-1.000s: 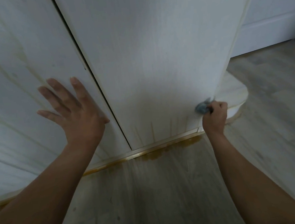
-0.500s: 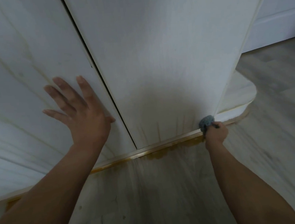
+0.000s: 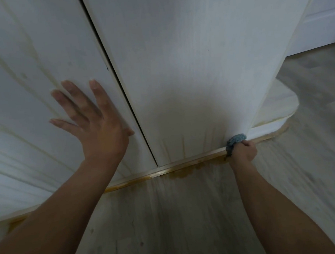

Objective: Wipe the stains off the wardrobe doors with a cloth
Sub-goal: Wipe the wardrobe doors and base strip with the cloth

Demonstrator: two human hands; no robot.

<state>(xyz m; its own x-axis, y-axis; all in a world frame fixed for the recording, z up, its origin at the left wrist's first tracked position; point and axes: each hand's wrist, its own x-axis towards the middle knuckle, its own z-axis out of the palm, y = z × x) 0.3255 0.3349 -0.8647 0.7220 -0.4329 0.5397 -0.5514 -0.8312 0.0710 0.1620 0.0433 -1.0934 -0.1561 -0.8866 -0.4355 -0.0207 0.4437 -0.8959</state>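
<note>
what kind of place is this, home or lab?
Probably a home, maybe a bedroom. Tall white wardrobe doors stand on a grey wood-look plank floor. Brown drip stains run down the door bottom, and the right hand grips a blue cloth there.

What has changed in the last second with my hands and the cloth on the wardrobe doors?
The right hand, gripping the blue cloth, slid down the outer edge of the right door to its bottom corner, by the gold rail. Nothing was picked up or let go. The left hand stayed flat on the left door, and the brown streaks low on the right door remain.
</note>
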